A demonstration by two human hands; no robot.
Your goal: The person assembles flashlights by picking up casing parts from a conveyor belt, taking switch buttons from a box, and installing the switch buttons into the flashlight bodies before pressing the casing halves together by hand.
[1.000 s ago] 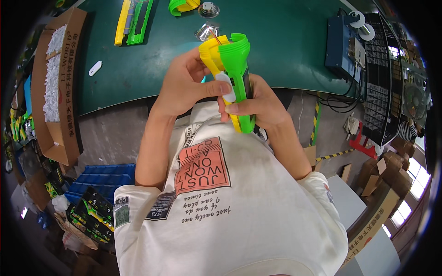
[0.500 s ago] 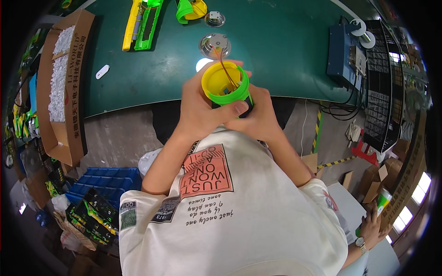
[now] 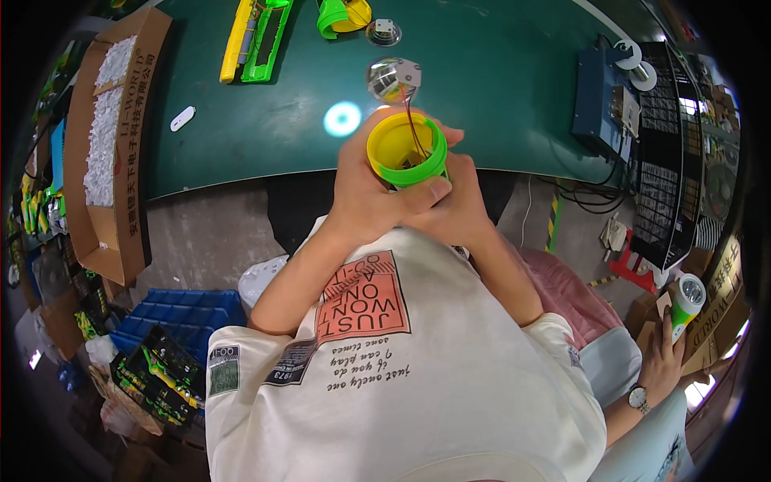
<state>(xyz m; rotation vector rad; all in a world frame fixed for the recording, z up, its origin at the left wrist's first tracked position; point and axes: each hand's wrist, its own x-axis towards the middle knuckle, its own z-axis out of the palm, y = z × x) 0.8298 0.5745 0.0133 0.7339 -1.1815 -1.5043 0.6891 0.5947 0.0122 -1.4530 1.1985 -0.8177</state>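
Both my hands hold a yellow and green flashlight housing (image 3: 411, 170) in front of my chest, its round open end tilted toward me. My left hand (image 3: 361, 189) wraps around its left side, the thumb across the front. My right hand (image 3: 462, 193) closes on its right side and lower part, fingers partly hidden. Thin red and dark wires (image 3: 412, 120) run out of the housing to a clear round reflector with a metal plate (image 3: 393, 79), just beyond the rim. A bright round light spot (image 3: 342, 119) falls on the green table beside it.
On the table (image 3: 498, 96) lie another reflector (image 3: 384, 32), an opened flashlight body (image 3: 257, 40), a yellow-green head shell (image 3: 344, 16) and a small white piece (image 3: 183, 119). A carton of white parts (image 3: 132, 161) stands left, a blue device (image 3: 598, 92) right. Another person's hand (image 3: 662, 353) holds a flashlight (image 3: 688, 297).
The housing and my hands have shifted slightly right. The wired reflector has tilted, and the light spot beside it now shows as a full disc. The other person's flashlight has risen and turned.
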